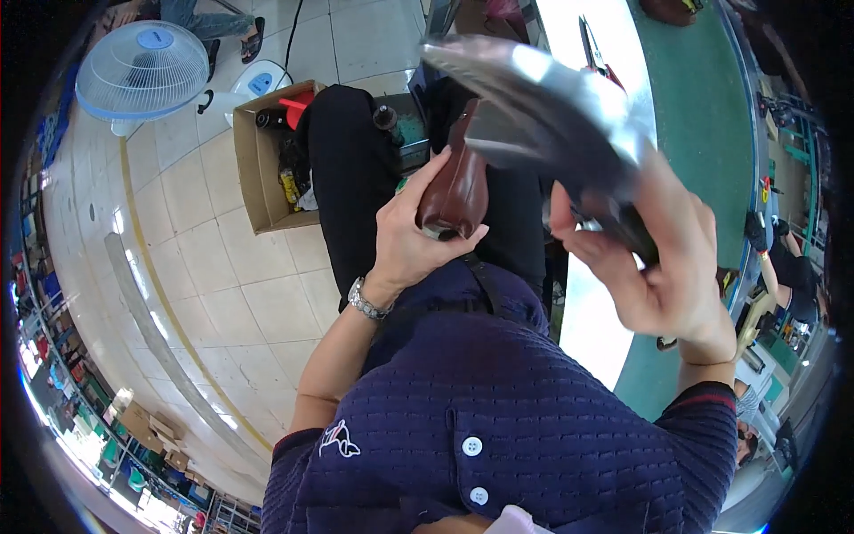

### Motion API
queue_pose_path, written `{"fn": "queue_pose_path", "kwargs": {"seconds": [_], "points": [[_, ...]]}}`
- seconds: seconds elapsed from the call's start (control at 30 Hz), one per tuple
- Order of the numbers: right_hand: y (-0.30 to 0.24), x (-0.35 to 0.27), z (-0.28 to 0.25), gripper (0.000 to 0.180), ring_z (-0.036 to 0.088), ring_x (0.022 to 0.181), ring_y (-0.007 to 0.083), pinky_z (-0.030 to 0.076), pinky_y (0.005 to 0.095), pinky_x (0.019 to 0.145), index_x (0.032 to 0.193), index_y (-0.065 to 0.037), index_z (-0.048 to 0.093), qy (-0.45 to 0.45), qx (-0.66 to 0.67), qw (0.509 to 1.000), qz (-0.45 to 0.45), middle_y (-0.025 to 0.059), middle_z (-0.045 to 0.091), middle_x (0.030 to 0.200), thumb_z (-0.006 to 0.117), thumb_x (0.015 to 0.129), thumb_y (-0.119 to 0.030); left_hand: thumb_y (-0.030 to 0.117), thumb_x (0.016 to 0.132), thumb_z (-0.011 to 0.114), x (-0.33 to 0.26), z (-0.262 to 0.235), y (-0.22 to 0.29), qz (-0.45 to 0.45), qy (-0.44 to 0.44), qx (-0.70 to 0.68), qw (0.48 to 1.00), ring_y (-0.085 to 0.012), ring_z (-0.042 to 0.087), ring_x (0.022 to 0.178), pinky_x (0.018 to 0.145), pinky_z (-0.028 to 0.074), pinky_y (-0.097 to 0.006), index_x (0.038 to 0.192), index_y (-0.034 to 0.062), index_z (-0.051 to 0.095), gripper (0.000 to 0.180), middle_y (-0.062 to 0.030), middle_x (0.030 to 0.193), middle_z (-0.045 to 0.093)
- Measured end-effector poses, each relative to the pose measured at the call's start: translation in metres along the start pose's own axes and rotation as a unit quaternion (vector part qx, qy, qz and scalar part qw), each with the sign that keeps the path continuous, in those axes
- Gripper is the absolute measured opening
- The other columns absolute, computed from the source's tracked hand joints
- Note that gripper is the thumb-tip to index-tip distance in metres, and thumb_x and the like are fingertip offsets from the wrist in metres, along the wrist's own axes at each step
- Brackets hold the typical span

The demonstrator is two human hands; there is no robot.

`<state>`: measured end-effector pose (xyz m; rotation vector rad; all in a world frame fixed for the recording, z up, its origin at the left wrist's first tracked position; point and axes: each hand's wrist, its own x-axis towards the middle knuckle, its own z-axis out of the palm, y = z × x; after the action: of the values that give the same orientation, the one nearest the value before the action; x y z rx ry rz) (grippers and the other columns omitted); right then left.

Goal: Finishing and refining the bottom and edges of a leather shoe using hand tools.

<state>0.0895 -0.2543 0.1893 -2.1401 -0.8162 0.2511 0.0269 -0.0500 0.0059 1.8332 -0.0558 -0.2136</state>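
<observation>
Leather piece [455, 191], brown, pinched upright in left hand [411, 238] at lap height; right hand [654, 258], just beside, fingers wrapped on big silver shears [543, 111] whose blades run up-left over it.

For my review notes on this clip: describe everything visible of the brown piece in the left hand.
The brown piece looks like glossy reddish-brown leather, curved and narrowing toward its top, with a grey edge at its lower end. The left hand grips its lower part, thumb in front, holding it upright above the lap. Its top meets or passes behind the shiny metal tool held by the right hand; contact cannot be told.
</observation>
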Motion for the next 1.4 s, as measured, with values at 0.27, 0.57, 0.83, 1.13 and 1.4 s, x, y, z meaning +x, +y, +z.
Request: {"fn": "queue_pose_path", "kwargs": {"seconds": [0.27, 0.57, 0.83, 1.13, 1.4], "points": [[0.013, -0.004, 0.027, 0.072, 0.06, 0.049, 0.025, 0.051, 0.0361, 0.043, 0.15, -0.033, 0.033, -0.248, -0.237, 0.937, 0.064, 0.0115, 0.061, 0.075, 0.059, 0.087, -0.007, 0.022, 0.059, 0.088, 0.002, 0.013, -0.033, 0.07, 0.04, 0.02, 0.997, -0.027, 0.068, 0.097, 0.084, 0.055, -0.034, 0.135, 0.0056, 0.052, 0.085, -0.0174, 0.125, 0.062], [0.007, -0.005, 0.039, 0.08, 0.064, 0.052, 0.0217, 0.053, 0.0337, 0.045, 0.15, -0.041, 0.03, -0.366, -0.273, 0.881, 0.122, 0.0139, 0.06, 0.073, 0.056, 0.085, -0.002, 0.018, 0.058, 0.085, 0.005, 0.015, -0.017, 0.083, 0.068, 0.057, 0.993, -0.0298, 0.068, 0.098, 0.083, 0.055, -0.035, 0.132, 0.0048, 0.054, 0.081, -0.0152, 0.128, 0.061], [0.017, -0.011, 0.047, 0.084, 0.055, 0.046, 0.0211, 0.047, 0.0344, 0.041, 0.148, -0.036, 0.038, -0.309, -0.308, 0.894, 0.101, 0.0068, 0.053, 0.064, 0.059, 0.076, 0.001, 0.02, 0.062, 0.085, -0.002, 0.033, -0.024, 0.125, 0.081, 0.091, 0.985, -0.0283, 0.063, 0.111, 0.089, 0.052, -0.034, 0.135, -0.0003, 0.049, 0.084, -0.0152, 0.136, 0.056], [0.012, -0.018, 0.057, 0.084, 0.05, 0.043, 0.018, 0.046, 0.0335, 0.041, 0.15, -0.036, 0.033, -0.244, -0.385, 0.889, 0.036, 0.0067, 0.049, 0.061, 0.057, 0.079, 0.001, 0.018, 0.059, 0.086, -0.002, 0.035, -0.017, 0.1, 0.091, 0.091, 0.987, -0.0298, 0.063, 0.11, 0.091, 0.051, -0.035, 0.136, 0.0021, 0.049, 0.086, -0.0147, 0.134, 0.057], [0.016, -0.036, 0.056, 0.084, 0.061, 0.052, 0.0244, 0.052, 0.0344, 0.045, 0.15, -0.032, 0.031, -0.027, -0.138, 0.988, -0.068, 0.0103, 0.058, 0.068, 0.061, 0.08, 0.004, 0.018, 0.057, 0.087, -0.006, 0.03, -0.021, 0.133, 0.12, 0.006, 0.984, -0.029, 0.068, 0.094, 0.082, 0.054, -0.035, 0.136, 0.0046, 0.05, 0.089, -0.0149, 0.124, 0.063]]}}
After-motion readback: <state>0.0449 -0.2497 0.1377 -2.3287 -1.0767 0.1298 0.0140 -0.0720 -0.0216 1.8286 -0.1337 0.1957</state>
